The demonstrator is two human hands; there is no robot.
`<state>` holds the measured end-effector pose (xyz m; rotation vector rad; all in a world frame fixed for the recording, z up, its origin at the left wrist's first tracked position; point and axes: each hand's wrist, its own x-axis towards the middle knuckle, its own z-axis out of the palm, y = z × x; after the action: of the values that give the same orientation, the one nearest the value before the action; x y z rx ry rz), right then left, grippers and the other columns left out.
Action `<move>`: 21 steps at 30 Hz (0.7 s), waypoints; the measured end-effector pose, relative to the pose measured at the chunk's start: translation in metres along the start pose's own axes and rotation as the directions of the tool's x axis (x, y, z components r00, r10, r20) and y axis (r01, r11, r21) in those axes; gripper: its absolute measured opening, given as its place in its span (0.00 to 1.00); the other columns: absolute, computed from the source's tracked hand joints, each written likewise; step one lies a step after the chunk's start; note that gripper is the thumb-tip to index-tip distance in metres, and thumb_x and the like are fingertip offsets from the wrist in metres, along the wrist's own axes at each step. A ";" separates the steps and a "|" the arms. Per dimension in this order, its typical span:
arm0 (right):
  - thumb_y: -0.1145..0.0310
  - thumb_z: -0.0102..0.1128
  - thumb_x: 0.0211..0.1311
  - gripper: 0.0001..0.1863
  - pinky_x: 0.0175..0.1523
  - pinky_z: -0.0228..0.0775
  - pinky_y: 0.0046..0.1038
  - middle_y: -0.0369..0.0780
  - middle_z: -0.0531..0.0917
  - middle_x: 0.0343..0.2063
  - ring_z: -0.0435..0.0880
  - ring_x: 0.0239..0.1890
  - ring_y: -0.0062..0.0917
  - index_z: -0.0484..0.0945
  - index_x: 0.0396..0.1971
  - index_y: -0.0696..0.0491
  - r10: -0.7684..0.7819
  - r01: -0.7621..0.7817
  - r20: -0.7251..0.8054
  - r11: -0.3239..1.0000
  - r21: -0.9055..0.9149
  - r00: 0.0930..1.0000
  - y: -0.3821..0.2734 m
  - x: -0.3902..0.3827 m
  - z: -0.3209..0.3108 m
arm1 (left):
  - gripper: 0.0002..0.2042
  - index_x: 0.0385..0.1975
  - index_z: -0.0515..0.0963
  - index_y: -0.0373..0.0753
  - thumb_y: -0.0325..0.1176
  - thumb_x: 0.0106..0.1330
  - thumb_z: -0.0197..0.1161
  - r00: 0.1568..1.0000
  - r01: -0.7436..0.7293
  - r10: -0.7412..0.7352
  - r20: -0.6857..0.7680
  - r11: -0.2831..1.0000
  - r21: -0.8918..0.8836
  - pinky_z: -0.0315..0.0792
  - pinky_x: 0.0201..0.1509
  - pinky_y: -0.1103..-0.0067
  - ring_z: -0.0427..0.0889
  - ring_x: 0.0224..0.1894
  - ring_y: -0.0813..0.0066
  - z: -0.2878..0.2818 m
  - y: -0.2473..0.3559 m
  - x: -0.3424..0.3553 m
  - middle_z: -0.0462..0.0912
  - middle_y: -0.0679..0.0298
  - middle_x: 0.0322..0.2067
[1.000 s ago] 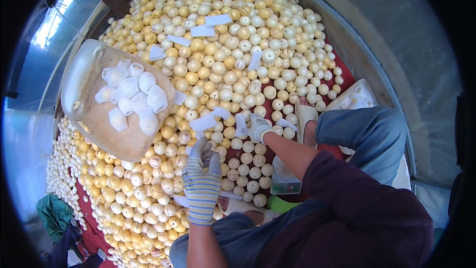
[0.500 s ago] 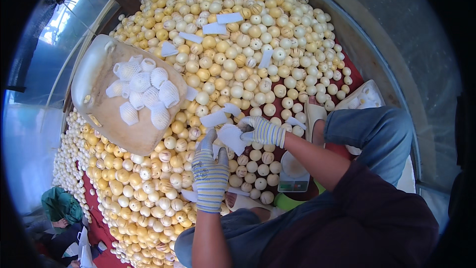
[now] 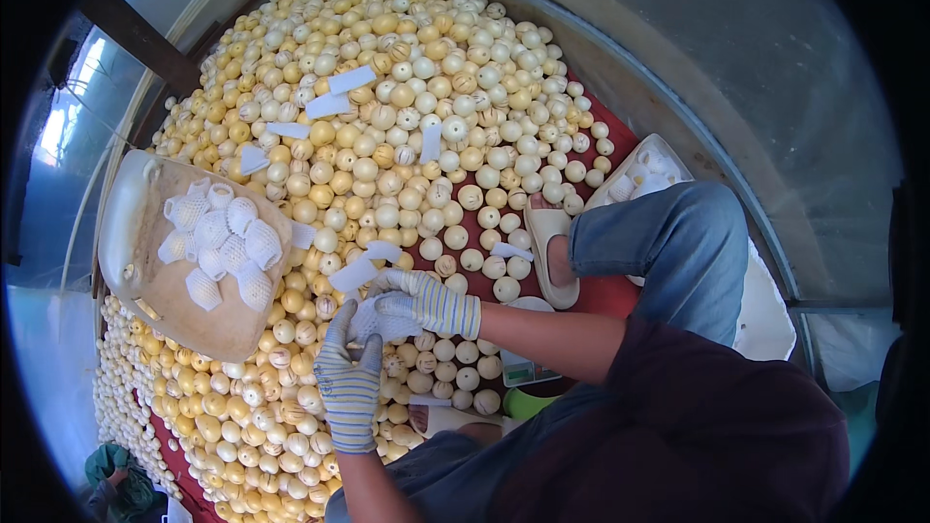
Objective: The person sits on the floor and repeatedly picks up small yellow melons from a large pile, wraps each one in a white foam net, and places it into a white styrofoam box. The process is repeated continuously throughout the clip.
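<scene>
The gloved right hand [image 3: 421,302] grasps a white foam sleeve [image 3: 373,323], its fingers bent over the sleeve's upper and right side. The sleeve lies between the two hands, just above the pile, its left end at the fingertips of the gloved left hand [image 3: 349,389]. That hand's thumb and forefinger stand apart around this end; whether they pinch it, I cannot tell. Just above the sleeve, two flat foam pieces [image 3: 353,275] rest on the pale yellow fruits [image 3: 320,174], which spread around both hands. Right of the grip, near the right forearm, are a scale [image 3: 524,371] and a green bowl [image 3: 526,405]. Farther left, a beige plastic chair [image 3: 231,334] bears a cluster of netted fruits [image 3: 215,230].
</scene>
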<state>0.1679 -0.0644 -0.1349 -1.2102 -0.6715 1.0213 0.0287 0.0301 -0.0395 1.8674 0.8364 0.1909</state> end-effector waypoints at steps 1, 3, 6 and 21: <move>0.71 0.56 0.66 0.14 0.55 0.70 0.23 0.36 0.79 0.44 0.75 0.48 0.16 0.73 0.50 0.57 0.012 -0.012 0.013 1.000 0.028 1.000 -0.001 0.000 0.000 | 0.28 0.61 0.69 0.35 0.18 0.57 0.62 1.000 0.002 0.002 0.031 0.993 -0.114 0.74 0.36 0.87 0.79 0.39 0.83 -0.001 0.000 0.000 0.81 0.61 0.42; 0.71 0.56 0.67 0.14 0.55 0.70 0.23 0.35 0.79 0.43 0.75 0.48 0.16 0.73 0.50 0.56 0.034 -0.037 0.043 0.996 0.085 0.999 -0.004 0.001 0.000 | 0.31 0.63 0.65 0.34 0.16 0.56 0.60 0.996 0.020 0.011 0.089 0.942 -0.336 0.75 0.35 0.87 0.80 0.41 0.81 -0.002 0.001 0.001 0.80 0.60 0.45; 0.70 0.54 0.66 0.10 0.51 0.71 0.26 0.39 0.80 0.39 0.78 0.43 0.21 0.74 0.44 0.57 -0.032 0.034 0.055 0.998 -0.050 0.998 -0.016 -0.002 0.006 | 0.33 0.65 0.61 0.32 0.16 0.56 0.59 0.985 0.120 -0.051 0.163 0.884 -0.452 0.75 0.31 0.88 0.79 0.38 0.81 0.000 -0.003 0.004 0.79 0.59 0.46; 0.66 0.56 0.59 0.29 0.57 0.71 0.41 0.48 0.71 0.58 0.75 0.58 0.42 0.65 0.62 0.52 0.192 -0.561 -0.530 0.173 -0.810 0.826 0.111 0.065 -0.232 | 0.19 0.55 0.74 0.33 0.18 0.62 0.56 0.949 0.302 -0.281 0.141 0.939 -0.161 0.68 0.22 0.89 0.70 0.19 0.88 0.019 -0.006 0.008 0.76 0.70 0.24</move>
<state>0.3657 -0.1028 -0.3075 -2.7395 -0.7449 0.7158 0.0411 0.0225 -0.0554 1.5478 0.9711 -0.0275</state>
